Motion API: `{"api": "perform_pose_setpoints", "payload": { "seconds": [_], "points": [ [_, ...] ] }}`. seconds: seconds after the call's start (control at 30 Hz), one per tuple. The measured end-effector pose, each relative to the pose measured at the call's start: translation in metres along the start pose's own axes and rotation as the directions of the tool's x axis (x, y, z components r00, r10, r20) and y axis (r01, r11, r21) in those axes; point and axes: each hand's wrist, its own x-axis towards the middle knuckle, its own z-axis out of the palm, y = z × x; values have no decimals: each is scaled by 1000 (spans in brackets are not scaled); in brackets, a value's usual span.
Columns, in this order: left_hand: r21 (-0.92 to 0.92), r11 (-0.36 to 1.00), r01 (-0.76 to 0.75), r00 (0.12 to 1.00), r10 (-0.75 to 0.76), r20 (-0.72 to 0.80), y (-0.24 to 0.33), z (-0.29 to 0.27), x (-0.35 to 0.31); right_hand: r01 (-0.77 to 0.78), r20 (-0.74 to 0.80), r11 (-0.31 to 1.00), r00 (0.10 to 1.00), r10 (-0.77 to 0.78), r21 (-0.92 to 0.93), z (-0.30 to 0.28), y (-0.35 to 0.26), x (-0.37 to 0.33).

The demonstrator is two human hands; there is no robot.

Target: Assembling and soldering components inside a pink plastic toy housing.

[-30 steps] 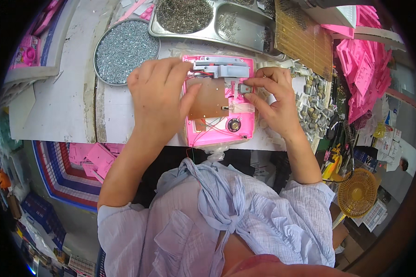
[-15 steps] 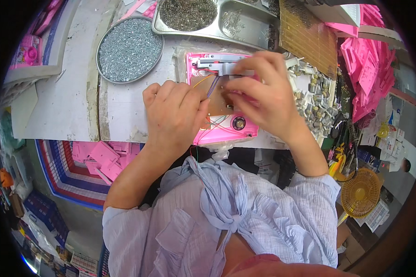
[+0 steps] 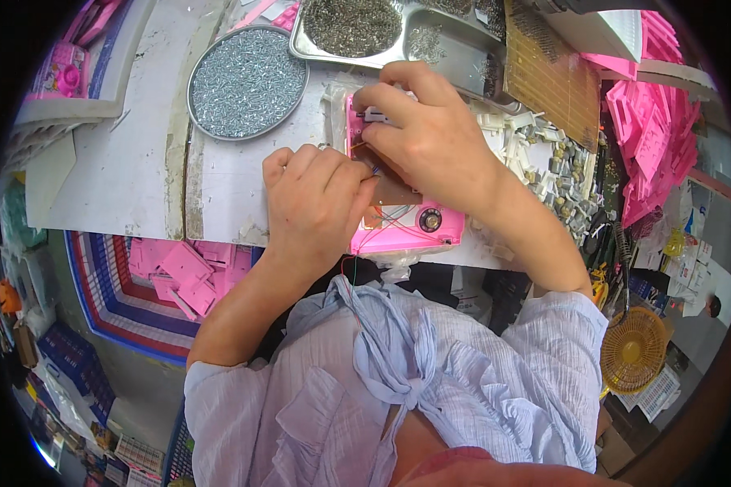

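A pink plastic casing [image 3: 398,239] lies on the worktable before me with a brown circuit board [image 3: 400,188] in it. Near its front right is a small round black part [image 3: 430,219], and thin red and green wires [image 3: 391,213] run beside it. My left hand [image 3: 313,199] is closed at the casing's left side, its thumb and forefinger pinching the bluish-purple wires [image 3: 375,171]. My right hand [image 3: 430,134] reaches over the casing's far left corner with bent fingers close together. Whatever its fingertips may hold is hidden, as is most of the grey part beneath.
A round tray of silvery screws [image 3: 248,81] stands at the back left. Behind the casing is a metal tray [image 3: 345,58] with small metal parts. Small white and grey parts [image 3: 556,162] lie to the right, near stacked pink pieces [image 3: 654,146]. A striped basket [image 3: 130,312] sits below the table.
My right hand has moved left and away from me to the casing's far left corner, covering the grey part. My left hand keeps its pinch. The whole view has shifted slightly.
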Motion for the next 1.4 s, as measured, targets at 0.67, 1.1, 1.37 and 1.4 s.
{"api": "perform_pose_setpoints", "payload": {
  "seconds": [0.67, 1.1, 1.37, 1.4],
  "points": [
    [14, 1000, 27, 999, -28, 37, 8, -25, 5, 102, -137, 989, 987, -87, 105, 5, 6, -20],
    [-701, 691, 176, 963, -267, -21, 29, -29, 15, 51, -222, 991, 975, -23, 120, -11, 15, -42],
    [-429, 889, 161, 982, -101, 160, 20, 7, 42, -46, -313, 990, 946, 87, 136, -6, 16, -63],
    [-388, 917, 97, 991, -53, 121, 21, 11, 42, -50, -324, 989, 941, 93, 138, -5, 17, -65]
  ]
}}
